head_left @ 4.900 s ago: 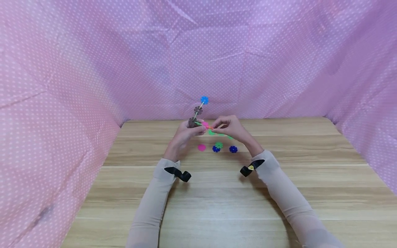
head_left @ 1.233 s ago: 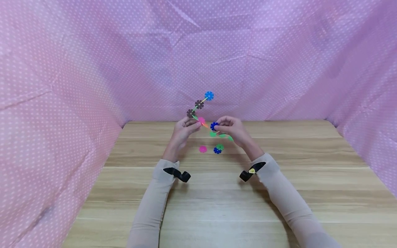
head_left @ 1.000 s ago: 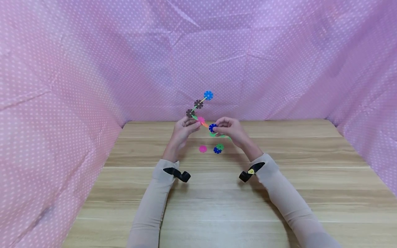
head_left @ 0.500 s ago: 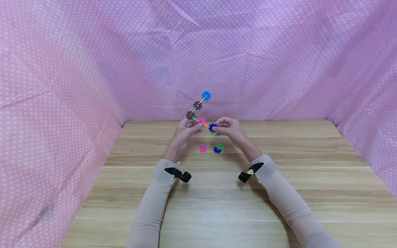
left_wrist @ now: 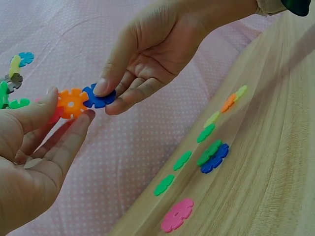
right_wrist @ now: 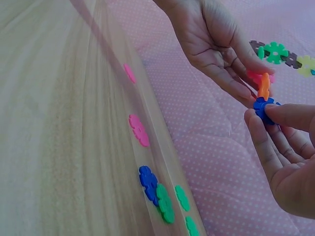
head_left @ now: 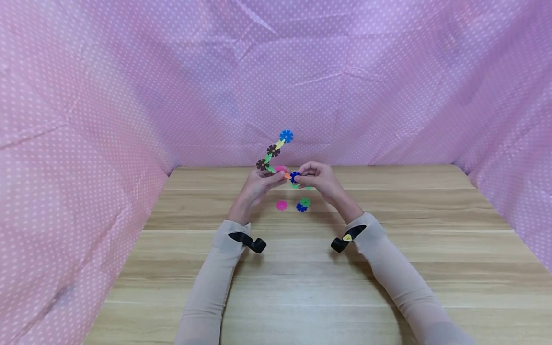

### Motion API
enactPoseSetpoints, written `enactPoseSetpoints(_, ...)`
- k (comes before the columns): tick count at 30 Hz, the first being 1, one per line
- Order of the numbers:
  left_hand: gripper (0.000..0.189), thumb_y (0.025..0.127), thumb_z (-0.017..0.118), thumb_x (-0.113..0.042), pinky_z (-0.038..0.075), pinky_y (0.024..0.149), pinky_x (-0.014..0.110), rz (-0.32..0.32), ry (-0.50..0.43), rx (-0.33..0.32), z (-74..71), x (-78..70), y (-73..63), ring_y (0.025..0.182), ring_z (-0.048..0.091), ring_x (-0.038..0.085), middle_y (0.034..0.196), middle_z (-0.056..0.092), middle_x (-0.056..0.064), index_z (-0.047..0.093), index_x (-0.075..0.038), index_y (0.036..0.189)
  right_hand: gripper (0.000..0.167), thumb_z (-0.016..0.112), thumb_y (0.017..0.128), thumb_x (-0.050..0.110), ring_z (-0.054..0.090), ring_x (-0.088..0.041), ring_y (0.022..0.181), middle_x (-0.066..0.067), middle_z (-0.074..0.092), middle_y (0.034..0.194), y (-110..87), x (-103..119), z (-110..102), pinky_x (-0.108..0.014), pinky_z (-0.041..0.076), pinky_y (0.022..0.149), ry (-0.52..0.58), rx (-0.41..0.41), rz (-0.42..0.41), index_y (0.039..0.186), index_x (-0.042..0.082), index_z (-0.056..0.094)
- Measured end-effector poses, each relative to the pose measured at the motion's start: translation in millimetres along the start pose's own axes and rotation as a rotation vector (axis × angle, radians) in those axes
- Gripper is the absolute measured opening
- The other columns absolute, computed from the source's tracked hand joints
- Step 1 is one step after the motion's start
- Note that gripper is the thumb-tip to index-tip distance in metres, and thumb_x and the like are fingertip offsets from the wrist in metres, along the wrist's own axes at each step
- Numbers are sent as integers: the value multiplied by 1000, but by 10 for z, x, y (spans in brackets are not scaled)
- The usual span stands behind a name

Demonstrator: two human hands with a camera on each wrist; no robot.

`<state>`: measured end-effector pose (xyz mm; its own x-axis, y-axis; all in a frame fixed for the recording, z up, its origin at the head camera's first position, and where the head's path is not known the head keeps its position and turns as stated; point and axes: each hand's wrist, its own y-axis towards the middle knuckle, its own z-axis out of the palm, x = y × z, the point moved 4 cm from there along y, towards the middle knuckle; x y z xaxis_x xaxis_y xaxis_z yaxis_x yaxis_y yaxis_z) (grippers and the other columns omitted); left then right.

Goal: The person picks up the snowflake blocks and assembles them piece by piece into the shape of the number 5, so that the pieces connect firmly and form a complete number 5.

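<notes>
A chain of notched plastic snowflake discs [head_left: 273, 150] rises above the table's far side, ending in a light blue disc [head_left: 286, 136]. My left hand [head_left: 257, 187] pinches it near its lower end, at the pink disc [left_wrist: 55, 116], which is mostly covered by the thumb. Beyond that sits an orange disc [left_wrist: 73, 103]. Between thumb and fingertips, my right hand [head_left: 321, 182] holds a dark blue disc [left_wrist: 100, 100]. Its edge meets the orange disc's edge; how deep the slots engage I cannot tell.
Below the hands, a pink disc [head_left: 281, 205] lies on the wooden table [head_left: 293, 278], beside a green disc [head_left: 305, 202] overlapping a dark blue one [head_left: 301, 207]. Several green, yellow and orange discs lie along the far edge. Pink dotted cloth [head_left: 276, 72] hangs behind.
My right hand has let go of the orange disc, taken a dark blue disc from the table and brought it against the orange one. The chain has turned, showing its yellow and green discs broader.
</notes>
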<state>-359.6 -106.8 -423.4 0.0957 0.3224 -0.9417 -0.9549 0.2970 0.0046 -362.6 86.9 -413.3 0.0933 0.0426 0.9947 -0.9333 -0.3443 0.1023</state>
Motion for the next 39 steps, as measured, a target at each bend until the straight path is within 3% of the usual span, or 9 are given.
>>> enactPoseSetpoints(6,24,100,57,4,58,98,31,19,-41,38,24,2,16,94,74,12,101,76,3,75,-11,98,10,70,92,-3,74,-16,77,-1,76,85,10,-14,-19,-37,65,78,25,-2,-2,97,4,66)
enactPoseSetpoints(14,29,102,53,3,61,90,26,11,-106,26,30,28,20,91,76,12,98,77,4,77,-12,93,8,73,91,-3,75,-13,73,0,77,81,2,27,-8,-33,65,73,46,-36,-17,96,1,68)
enactPoseSetpoints(26,26,101,55,3,60,93,28,5,-98,5,34,41,37,91,75,12,98,76,4,76,-11,94,10,72,90,-6,74,-12,68,1,77,78,4,35,5,-34,65,73,55,-54,-32,97,-5,66)
enactPoseSetpoints(32,11,101,59,-1,59,95,27,-10,4,-37,8,36,21,94,73,12,101,73,4,68,-2,107,10,73,90,-4,74,-12,72,2,77,79,21,-21,13,-29,65,72,55,-44,29,94,3,67)
enactPoseSetpoints(34,15,102,59,-2,59,96,28,-4,36,-50,-8,33,24,94,72,12,104,72,6,63,4,115,9,72,91,-3,75,-12,73,2,78,79,24,-32,15,-30,65,73,51,-37,39,94,4,67)
enactPoseSetpoints(39,36,103,59,-6,57,100,31,24,63,-70,-32,27,36,96,72,12,127,65,29,53,15,131,6,71,93,-1,76,-15,75,1,78,80,29,-29,20,-38,65,78,34,-16,34,97,2,68)
